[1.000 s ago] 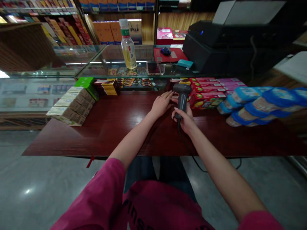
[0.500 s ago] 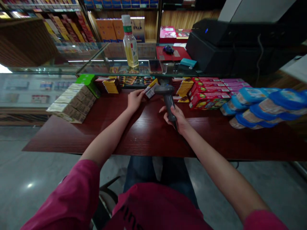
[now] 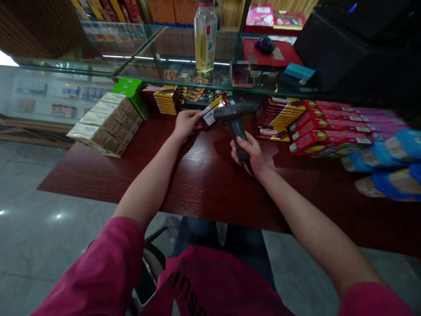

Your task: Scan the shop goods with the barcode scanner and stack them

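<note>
My left hand (image 3: 186, 124) is closed on the left end of a small flat chocolate bar (image 3: 208, 117), dark and yellow with a white barcode label facing up. My right hand (image 3: 251, 151) wraps round the handle of a black barcode scanner (image 3: 237, 127). The scanner's head is just to the right of the bar, pointing at its label. A cable runs from the handle down past my right forearm. Stacks of similar yellow-edged bars (image 3: 162, 100) stand behind my left hand, and another stack (image 3: 278, 117) is beyond my right hand.
Beige cartons (image 3: 107, 125) and a green box (image 3: 131, 92) stand left on the wooden counter (image 3: 197, 184). To the right are red boxes (image 3: 329, 129) and blue-lidded tubs (image 3: 394, 180). A bottle (image 3: 205, 39) and a mouse (image 3: 265, 44) sit on the raised glass case behind.
The view has shifted right and down, so the counter goods look nearer. Both hands keep their holds, with the scanner still beside the chocolate bar.
</note>
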Action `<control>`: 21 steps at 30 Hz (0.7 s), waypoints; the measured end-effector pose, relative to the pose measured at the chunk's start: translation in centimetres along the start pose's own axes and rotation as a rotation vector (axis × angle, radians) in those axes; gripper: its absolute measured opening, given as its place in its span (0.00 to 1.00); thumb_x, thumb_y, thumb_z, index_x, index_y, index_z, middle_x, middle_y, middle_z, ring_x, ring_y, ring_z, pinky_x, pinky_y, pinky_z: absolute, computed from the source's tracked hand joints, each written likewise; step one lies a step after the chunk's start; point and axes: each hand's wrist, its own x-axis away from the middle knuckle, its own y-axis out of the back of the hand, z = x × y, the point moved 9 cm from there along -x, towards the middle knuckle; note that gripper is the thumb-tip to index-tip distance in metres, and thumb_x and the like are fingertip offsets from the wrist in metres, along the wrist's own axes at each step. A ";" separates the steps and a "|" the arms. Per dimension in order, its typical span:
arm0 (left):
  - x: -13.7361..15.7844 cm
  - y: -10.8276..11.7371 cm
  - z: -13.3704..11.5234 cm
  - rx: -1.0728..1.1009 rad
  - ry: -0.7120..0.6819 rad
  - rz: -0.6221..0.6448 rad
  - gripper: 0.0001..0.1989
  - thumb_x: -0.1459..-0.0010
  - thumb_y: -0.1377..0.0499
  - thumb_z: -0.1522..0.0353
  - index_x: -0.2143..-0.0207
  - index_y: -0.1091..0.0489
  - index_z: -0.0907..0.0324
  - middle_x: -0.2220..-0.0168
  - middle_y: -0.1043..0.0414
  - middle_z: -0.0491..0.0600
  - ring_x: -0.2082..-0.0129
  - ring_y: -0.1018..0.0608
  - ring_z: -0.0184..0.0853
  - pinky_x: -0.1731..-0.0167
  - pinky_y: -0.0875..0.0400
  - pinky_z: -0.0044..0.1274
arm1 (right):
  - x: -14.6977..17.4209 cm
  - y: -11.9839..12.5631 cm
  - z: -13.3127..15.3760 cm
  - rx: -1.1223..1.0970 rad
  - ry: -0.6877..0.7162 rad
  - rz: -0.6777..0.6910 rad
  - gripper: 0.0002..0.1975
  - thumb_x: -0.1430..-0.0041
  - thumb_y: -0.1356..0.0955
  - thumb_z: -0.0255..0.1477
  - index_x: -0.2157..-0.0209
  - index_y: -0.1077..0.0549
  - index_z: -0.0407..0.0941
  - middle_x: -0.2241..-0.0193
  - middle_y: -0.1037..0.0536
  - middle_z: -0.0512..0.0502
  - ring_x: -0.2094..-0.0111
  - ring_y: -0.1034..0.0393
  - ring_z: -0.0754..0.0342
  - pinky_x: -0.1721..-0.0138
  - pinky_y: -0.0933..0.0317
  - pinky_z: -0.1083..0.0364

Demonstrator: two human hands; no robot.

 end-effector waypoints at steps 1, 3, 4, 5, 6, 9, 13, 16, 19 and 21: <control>0.0 0.1 -0.1 -0.022 -0.002 -0.006 0.09 0.28 0.39 0.74 0.54 0.16 0.64 0.64 0.16 0.51 0.66 0.14 0.34 0.56 0.15 0.28 | 0.1 -0.1 0.1 -0.001 -0.003 0.008 0.29 0.47 0.22 0.53 0.53 0.29 0.51 0.73 0.31 0.57 0.84 0.39 0.61 0.87 0.55 0.57; 0.1 0.2 -0.2 -0.050 -0.001 -0.020 0.11 0.29 0.40 0.75 0.54 0.16 0.64 0.66 0.17 0.50 0.68 0.15 0.32 0.57 0.14 0.28 | 0.1 -0.3 0.2 0.001 -0.007 0.019 0.31 0.46 0.22 0.53 0.49 0.28 0.51 0.73 0.31 0.57 0.83 0.40 0.61 0.87 0.55 0.57; 0.1 0.2 -0.2 -0.048 0.003 -0.021 0.10 0.29 0.40 0.75 0.54 0.16 0.64 0.67 0.17 0.50 0.68 0.15 0.31 0.58 0.14 0.27 | 0.2 -0.3 0.2 0.003 -0.007 0.016 0.31 0.46 0.22 0.53 0.49 0.29 0.52 0.72 0.31 0.57 0.83 0.40 0.61 0.87 0.54 0.57; 0.2 0.1 -0.2 -0.035 0.007 -0.018 0.10 0.29 0.40 0.75 0.54 0.17 0.64 0.66 0.16 0.50 0.68 0.15 0.31 0.59 0.14 0.25 | 0.2 -0.3 0.2 0.004 -0.004 0.007 0.30 0.47 0.21 0.54 0.52 0.29 0.52 0.72 0.31 0.57 0.83 0.40 0.61 0.87 0.54 0.57; 0.2 0.1 -0.1 -0.013 0.011 -0.010 0.09 0.29 0.39 0.74 0.54 0.17 0.64 0.65 0.16 0.50 0.67 0.15 0.30 0.59 0.15 0.24 | 0.2 -0.3 0.2 0.005 -0.001 -0.002 0.30 0.48 0.21 0.54 0.54 0.30 0.52 0.72 0.30 0.57 0.83 0.40 0.61 0.87 0.53 0.58; 0.5 -0.2 -0.2 0.054 0.022 0.044 0.08 0.29 0.37 0.73 0.53 0.17 0.65 0.59 0.14 0.52 0.63 0.14 0.31 0.58 0.16 0.23 | 0.3 -0.1 0.2 -0.005 0.017 -0.025 0.29 0.49 0.22 0.55 0.60 0.34 0.52 0.72 0.29 0.56 0.83 0.39 0.61 0.87 0.52 0.58; 1.1 2.1 -2.5 -0.044 -0.103 -0.040 0.09 0.30 0.35 0.71 0.52 0.16 0.64 0.54 0.13 0.54 0.56 0.12 0.38 0.52 0.16 0.28 | 0.5 0.4 0.5 -0.026 0.049 -0.064 0.28 0.47 0.22 0.55 0.63 0.34 0.51 0.71 0.28 0.55 0.83 0.38 0.61 0.87 0.50 0.59; 2.9 6.1 -6.9 -0.320 -0.424 -0.253 0.11 0.29 0.36 0.69 0.49 0.16 0.56 0.46 0.14 0.50 0.43 0.15 0.41 0.39 0.22 0.29 | 0.7 0.7 0.7 -0.048 0.055 -0.085 0.27 0.46 0.22 0.54 0.64 0.34 0.50 0.71 0.27 0.54 0.83 0.37 0.61 0.87 0.48 0.59; 5.0 9.7 -9.4 -0.557 -0.620 -0.408 0.15 0.25 0.42 0.68 0.42 0.19 0.51 0.40 0.18 0.46 0.37 0.19 0.38 0.33 0.28 0.29 | 0.8 0.7 0.6 -0.082 0.042 -0.095 0.26 0.47 0.21 0.53 0.65 0.32 0.49 0.71 0.26 0.53 0.83 0.37 0.62 0.87 0.48 0.60; 5.6 11.5 -9.4 -0.650 -0.648 -0.447 0.16 0.24 0.44 0.68 0.41 0.20 0.50 0.39 0.18 0.47 0.37 0.19 0.37 0.33 0.28 0.29 | 0.8 0.8 0.5 -0.104 0.031 -0.105 0.26 0.48 0.20 0.52 0.66 0.31 0.48 0.71 0.26 0.54 0.84 0.37 0.62 0.87 0.47 0.60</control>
